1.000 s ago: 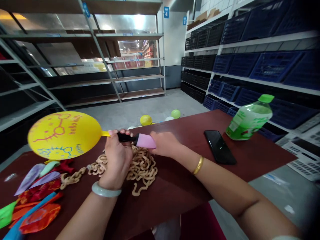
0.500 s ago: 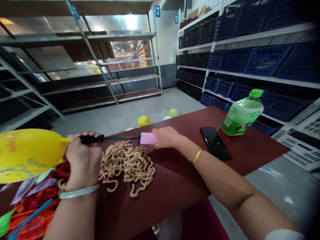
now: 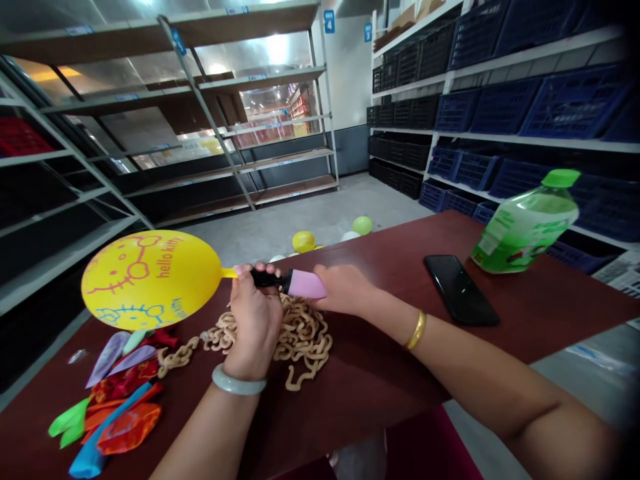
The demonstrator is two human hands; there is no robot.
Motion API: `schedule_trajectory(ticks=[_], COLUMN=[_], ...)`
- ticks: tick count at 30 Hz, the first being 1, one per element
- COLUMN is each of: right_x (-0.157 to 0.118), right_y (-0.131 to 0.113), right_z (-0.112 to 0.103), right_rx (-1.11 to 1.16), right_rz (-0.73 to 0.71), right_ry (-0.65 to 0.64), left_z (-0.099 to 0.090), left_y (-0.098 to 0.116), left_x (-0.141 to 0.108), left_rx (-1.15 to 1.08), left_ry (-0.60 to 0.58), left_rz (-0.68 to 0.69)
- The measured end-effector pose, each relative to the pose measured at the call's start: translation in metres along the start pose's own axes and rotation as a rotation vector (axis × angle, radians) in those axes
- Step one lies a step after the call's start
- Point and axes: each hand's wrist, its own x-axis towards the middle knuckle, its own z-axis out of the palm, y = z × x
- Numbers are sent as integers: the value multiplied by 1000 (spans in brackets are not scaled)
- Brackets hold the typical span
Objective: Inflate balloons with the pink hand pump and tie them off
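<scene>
A yellow balloon printed with "hello kitty" is inflated, its neck fitted over the tip of a hand balloon pump. My left hand is closed around the black end of the pump and pinches the balloon's neck. The pump's pink end is in my right hand, fingers wrapped round it. Almost no rod shows between the two ends. Below and behind my left hand lies a heap of thin tan twisted strands, partly hidden by that hand.
Flat balloons in several colours lie on the dark red table at left. A black phone and a green-capped bottle are at right. Inflated balloons sit beyond the far edge. Shelves with blue crates stand behind.
My left hand has moved right towards my right hand, so the pump's exposed rod has gone in. The yellow balloon has come further into view. The camera view has shifted left.
</scene>
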Motion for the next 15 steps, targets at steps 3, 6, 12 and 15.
schedule_trajectory(ticks=[3,6,12,15], right_x=[1,5,14,15], right_y=[-1,6,35,44], right_z=[0,0,-2,-4], right_rx=[4,-29,-111,-150], right_rz=[3,3,17,52], right_ry=[18,15,-23,-15], left_z=[-3,-14,-42,-42], left_y=[9,26,56,51], left_x=[6,26,62,61], left_rx=[16,22,-12,-25], left_ry=[23,64,196,172], left_rz=[6,27,103,114])
